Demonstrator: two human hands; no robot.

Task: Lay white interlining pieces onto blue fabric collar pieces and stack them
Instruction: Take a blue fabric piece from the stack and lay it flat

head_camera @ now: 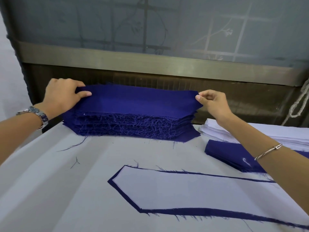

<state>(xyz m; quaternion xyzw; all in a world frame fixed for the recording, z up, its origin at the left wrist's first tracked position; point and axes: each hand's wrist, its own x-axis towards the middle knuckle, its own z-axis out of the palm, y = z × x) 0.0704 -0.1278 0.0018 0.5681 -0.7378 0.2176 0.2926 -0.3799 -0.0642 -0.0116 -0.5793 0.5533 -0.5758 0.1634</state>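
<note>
A thick stack of blue collar pieces [132,124] with frayed edges sits at the far side of the table. My left hand [62,93] pinches the left tip of its top blue piece [137,99]. My right hand [212,102] pinches the right tip of the same piece. In front lies a blue collar piece [200,212] with a white interlining piece [192,190] laid on top of it. A stack of white interlining pieces [217,131] sits at the right, partly hidden by my right forearm.
A smaller pile of blue pieces [230,154] lies at the right under my right forearm. The table is covered with white cloth [50,190] strewn with loose blue threads. A metal-framed machine front [150,62] rises behind the stack, with a rope [299,101] at its right.
</note>
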